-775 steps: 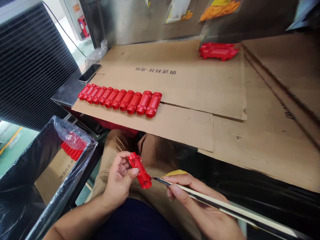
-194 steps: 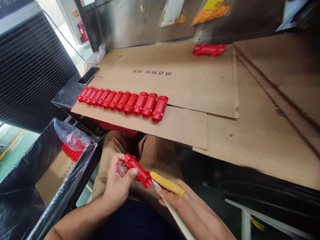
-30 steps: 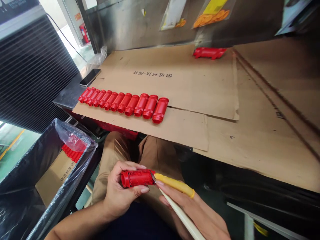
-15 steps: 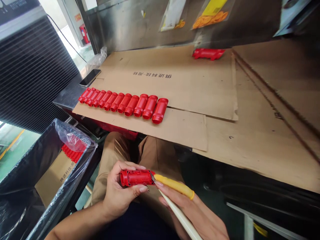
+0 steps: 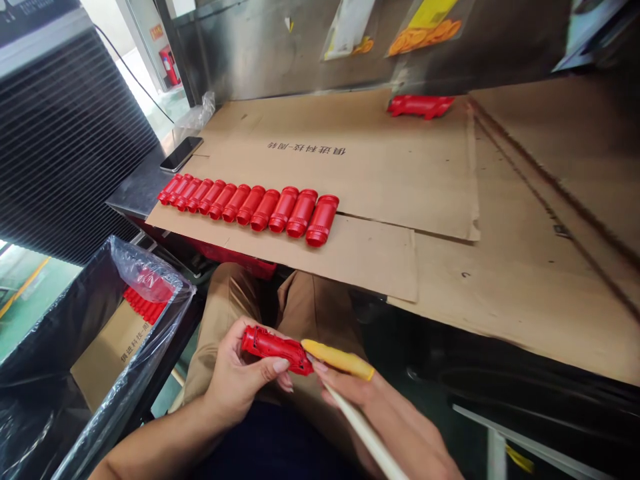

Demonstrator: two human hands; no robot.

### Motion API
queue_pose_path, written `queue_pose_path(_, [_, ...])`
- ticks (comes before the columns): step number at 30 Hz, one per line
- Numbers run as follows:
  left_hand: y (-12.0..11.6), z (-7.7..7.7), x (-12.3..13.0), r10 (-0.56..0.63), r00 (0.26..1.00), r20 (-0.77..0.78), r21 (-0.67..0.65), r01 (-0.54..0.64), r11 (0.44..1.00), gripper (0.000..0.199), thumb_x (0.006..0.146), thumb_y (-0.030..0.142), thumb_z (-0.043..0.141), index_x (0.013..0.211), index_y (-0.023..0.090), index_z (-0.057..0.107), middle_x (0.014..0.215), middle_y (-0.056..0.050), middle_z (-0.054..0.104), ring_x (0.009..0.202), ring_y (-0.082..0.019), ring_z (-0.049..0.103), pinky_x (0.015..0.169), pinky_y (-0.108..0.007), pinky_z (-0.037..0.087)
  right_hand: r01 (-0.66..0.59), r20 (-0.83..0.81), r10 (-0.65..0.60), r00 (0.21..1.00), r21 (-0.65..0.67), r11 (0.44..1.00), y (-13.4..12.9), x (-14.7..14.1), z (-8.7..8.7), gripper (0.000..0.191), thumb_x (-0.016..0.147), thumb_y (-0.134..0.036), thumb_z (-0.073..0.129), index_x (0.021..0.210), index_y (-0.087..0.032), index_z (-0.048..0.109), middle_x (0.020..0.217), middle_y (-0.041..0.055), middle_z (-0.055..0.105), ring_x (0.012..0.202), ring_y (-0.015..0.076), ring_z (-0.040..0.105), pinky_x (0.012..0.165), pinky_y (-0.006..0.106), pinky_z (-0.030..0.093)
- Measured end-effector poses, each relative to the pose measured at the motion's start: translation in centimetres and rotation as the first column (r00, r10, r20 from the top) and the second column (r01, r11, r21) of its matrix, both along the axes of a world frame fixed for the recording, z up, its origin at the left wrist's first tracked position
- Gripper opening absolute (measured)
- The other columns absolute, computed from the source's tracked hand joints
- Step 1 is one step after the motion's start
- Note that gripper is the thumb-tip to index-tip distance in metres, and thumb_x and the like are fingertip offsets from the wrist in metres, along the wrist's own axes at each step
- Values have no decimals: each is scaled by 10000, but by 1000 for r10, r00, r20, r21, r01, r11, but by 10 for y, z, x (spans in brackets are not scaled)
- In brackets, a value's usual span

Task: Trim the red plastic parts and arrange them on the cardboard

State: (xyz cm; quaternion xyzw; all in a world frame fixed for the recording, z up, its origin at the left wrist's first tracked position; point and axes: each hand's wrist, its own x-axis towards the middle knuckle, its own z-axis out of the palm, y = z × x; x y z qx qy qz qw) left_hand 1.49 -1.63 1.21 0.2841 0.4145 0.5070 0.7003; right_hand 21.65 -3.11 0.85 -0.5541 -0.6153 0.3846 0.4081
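Note:
Above my lap, my left hand is closed around a red plastic housing, thumb on the near side and fingers behind. The housing lies tilted, its right end lower. My right hand grips a knife with a long cream handle, and a yellow finger cot covers its index finger. The knife's tip meets the right end of the housing; the blade is mostly hidden by the fingers. Beyond my hands, a row of several red housings stands side by side on the cardboard-covered bench.
One more red part lies at the back of the bench. A phone rests at the left edge. At lower left stands a plastic-lined bin with cardboard and red parts inside. Bags of orange rings hang on the metal back panel.
The housing in my left hand has turned about its length and tipped, its right end now lower. My right hand and the knife have shifted slightly with it.

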Motion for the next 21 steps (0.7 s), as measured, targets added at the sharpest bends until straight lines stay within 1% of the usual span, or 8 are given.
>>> queue_pose_path(4, [3, -4, -4, -29, 997, 70, 23, 27, 999, 378, 757, 260, 923, 967, 149, 629, 1035, -84, 821, 629, -120, 736, 589, -223, 618, 235, -100, -234, 967, -8, 972, 8, 13, 4, 131, 986, -364, 662, 1008, -283, 763, 753, 1, 768, 632, 158, 750, 653, 229, 658])
queue_pose_path(6, [4, -6, -5, -43, 997, 71, 38, 40, 998, 377, 762, 237, 919, 987, 148, 630, 1065, -97, 820, 696, -137, 759, 622, -230, 631, 263, -144, -263, 954, -17, 965, 5, 15, 7, 135, 1004, -358, 648, 1060, -283, 746, 745, -9, 756, 572, 137, 712, 633, 223, 648])
queue_pose_path(8, [5, -7, -6, -45, 997, 60, 40, 43, 998, 382, 762, 224, 918, 1003, 150, 630, 1082, -101, 817, 749, -151, 771, 640, -237, 640, 203, -82, -199, 977, 41, 978, -1, 15, 8, 149, 998, -343, 666, 1099, -290, 761, 799, 7, 787, 636, 157, 756, 672, 236, 663])
queue_pose_path(11, [6, -7, -5, -46, 998, 33, 32, 45, 998, 388, 767, 228, 915, 1010, 151, 623, 1084, -102, 813, 763, -150, 768, 650, -238, 641, 46, 76, -63, 995, 207, 977, -10, 17, 7, 164, 981, -290, 691, 1113, -309, 786, 943, 26, 833, 835, 207, 816, 801, 262, 681])
queue_pose_path(14, [7, -8, -5, -61, 998, 30, 19, 61, 998, 414, 770, 250, 914, 1018, 159, 595, 1063, -101, 810, 715, -130, 748, 641, -229, 629, -178, 128, 143, 982, 330, 927, -12, 23, 4, 292, 970, -201, 689, 1232, -317, 747, 1057, 5, 837, 905, 201, 820, 861, 238, 671])
queue_pose_path(16, [8, -9, -5, -65, 997, 47, 8, 64, 998, 460, 772, 271, 913, 1045, 180, 554, 1034, -88, 808, 676, -119, 731, 625, -223, 617, -274, 152, 233, 960, 361, 892, -11, 27, 2, 384, 955, -169, 700, 1310, -313, 710, 1111, 2, 830, 904, 199, 822, 869, 223, 665])
queue_pose_path(18, [9, -8, -5, -67, 995, 68, 6, 67, 998, 514, 774, 289, 913, 1080, 208, 507, 1002, -70, 805, 657, -117, 722, 613, -221, 608, -325, 174, 280, 944, 353, 877, -11, 28, 1, 442, 934, -154, 718, 1343, -318, 693, 1166, 8, 818, 924, 211, 821, 871, 223, 664])
queue_pose_path(21, [10, -8, -2, -79, 993, 87, 29, 76, 997, 566, 782, 298, 908, 1118, 235, 458, 974, -48, 798, 664, -122, 724, 613, -225, 607, -302, 150, 266, 952, 326, 896, -12, 24, -1, 441, 924, -141, 714, 1319, -336, 704, 1147, 2, 820, 911, 215, 821, 857, 229, 668])
